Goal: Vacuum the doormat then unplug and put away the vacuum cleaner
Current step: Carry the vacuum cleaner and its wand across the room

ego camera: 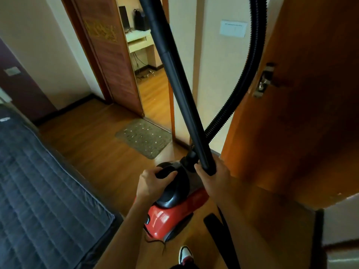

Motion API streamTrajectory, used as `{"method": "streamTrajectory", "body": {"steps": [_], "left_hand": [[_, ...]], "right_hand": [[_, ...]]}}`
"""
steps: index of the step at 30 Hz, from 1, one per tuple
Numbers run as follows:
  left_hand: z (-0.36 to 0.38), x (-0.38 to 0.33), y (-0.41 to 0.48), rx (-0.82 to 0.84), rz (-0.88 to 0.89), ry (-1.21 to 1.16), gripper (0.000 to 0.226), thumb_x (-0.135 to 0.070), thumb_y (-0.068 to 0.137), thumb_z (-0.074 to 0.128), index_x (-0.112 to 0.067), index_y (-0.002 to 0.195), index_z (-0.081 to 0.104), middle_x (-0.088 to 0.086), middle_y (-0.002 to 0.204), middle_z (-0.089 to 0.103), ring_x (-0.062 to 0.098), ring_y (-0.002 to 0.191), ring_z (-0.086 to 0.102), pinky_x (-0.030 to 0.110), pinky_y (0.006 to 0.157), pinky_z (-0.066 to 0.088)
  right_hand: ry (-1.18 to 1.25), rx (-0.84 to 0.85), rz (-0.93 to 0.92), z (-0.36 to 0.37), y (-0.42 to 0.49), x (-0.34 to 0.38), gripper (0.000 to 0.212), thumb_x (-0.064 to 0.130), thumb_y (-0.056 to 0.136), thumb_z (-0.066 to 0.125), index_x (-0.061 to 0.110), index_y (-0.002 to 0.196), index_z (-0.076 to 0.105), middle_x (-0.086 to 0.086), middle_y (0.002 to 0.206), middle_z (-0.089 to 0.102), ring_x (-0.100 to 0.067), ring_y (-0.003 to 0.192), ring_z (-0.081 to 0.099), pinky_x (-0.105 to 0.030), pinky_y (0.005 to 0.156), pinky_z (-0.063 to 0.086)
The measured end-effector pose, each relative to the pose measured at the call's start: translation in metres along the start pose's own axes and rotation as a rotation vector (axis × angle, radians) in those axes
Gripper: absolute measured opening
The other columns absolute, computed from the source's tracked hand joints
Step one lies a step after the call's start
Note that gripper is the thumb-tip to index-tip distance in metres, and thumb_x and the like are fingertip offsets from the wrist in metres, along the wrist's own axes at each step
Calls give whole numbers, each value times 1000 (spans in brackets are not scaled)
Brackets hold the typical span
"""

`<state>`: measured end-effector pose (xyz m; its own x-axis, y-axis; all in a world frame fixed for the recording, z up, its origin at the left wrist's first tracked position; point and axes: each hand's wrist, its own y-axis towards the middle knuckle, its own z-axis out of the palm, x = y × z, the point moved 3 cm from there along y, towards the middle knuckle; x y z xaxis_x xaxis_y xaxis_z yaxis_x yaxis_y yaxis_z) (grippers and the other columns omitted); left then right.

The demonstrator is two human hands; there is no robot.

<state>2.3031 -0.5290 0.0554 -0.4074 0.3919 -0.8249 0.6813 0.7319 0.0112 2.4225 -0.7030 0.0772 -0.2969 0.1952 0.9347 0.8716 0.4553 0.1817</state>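
Red-bodied, the vacuum cleaner (171, 214) is on the near side of the doormat (143, 137), close to its front edge but not on it; whether it is lifted or resting on the wooden floor (87, 136) I cannot tell. The left hand (153, 183) is curled round the black carry handle (168, 170) on top. The right hand (215, 177) is wrapped round the lower end of the wand (174, 74), which slants up past the doormat's right side and out of view. Pale scraps (139, 132) lie scattered over the doormat, so the vacuuming looks not yet done.

Several things could go wrong from here:

- The wand's far end is unseen, so swinging it down could knock the wall or door frame beyond the doormat.
- The hose (250, 70) loops high to the right of the doormat, beside the wooden door (301, 94), and could catch on the door's metal latch (264, 80) when pulled.
- A thin cord (163, 247) trails on the near side of the doormat, by the shoe (185, 255), and with both hands full a step could tangle in it.
- The doormat may slide or bunch on the smooth floor and scatter the scraps.
- The mattress (38, 181) to the doormat's left narrows the room to turn.
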Motion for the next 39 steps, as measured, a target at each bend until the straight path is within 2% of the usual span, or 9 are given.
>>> {"method": "streamTrajectory", "body": {"steps": [3,7,12,16,21,24,26,33,39], "left_hand": [[-6,-4,49,-32,-17,2,22,-41,77,80,-24,67,71,-9,58,67,-1,52,59,18,50,44],[-23,-3,102,-104,-34,36,25,-44,77,79,-21,69,72,-8,61,67,4,56,62,21,52,47],[-48,10,154,-190,-100,17,28,-46,77,78,-19,79,76,-6,69,72,6,63,68,35,58,58],[-64,33,196,-281,-197,-17,33,-49,74,78,-17,67,70,-2,61,68,15,58,67,41,52,56],[-85,52,256,-384,-274,20,35,-40,76,81,-23,54,60,-7,53,58,3,48,54,16,43,35],[-101,71,300,-492,-316,10,40,-43,72,82,-15,54,60,2,51,59,14,51,59,33,47,43],[-112,82,330,-538,-360,6,40,-41,71,83,-13,55,61,4,53,60,16,51,59,38,50,47],[-157,88,416,-701,-469,71,33,-39,73,82,-19,57,62,-4,54,63,11,56,64,34,52,52],[-193,111,453,-847,-509,70,42,-57,66,73,-17,59,63,-3,55,63,13,54,65,37,50,55]], "right_hand": [[-23,47,-12,27,55,-3,10,25,89,78,21,94,70,12,82,68,3,83,65,-6,69,47],[1,115,-86,57,114,3,16,25,90,77,22,105,72,21,85,68,5,89,65,-4,75,46],[-12,211,-186,103,179,9,18,29,92,76,41,93,63,29,82,64,2,81,64,-7,68,44],[11,271,-253,147,230,14,16,31,88,74,38,88,59,34,76,60,6,74,61,-6,65,42],[20,386,-279,211,304,10,17,39,89,73,37,101,62,13,77,64,2,79,63,-15,65,49],[47,448,-282,257,353,11,20,39,89,75,35,101,59,10,79,63,5,78,62,-19,66,50],[78,507,-293,288,388,16,18,39,87,74,33,97,61,16,76,59,9,77,60,-10,65,44],[194,671,-340,390,491,44,12,45,84,70,40,84,59,14,65,58,-3,66,59,-10,59,39],[256,817,-406,463,539,65,19,27,88,75,13,82,64,2,61,54,-16,58,53,-11,53,37]]}}
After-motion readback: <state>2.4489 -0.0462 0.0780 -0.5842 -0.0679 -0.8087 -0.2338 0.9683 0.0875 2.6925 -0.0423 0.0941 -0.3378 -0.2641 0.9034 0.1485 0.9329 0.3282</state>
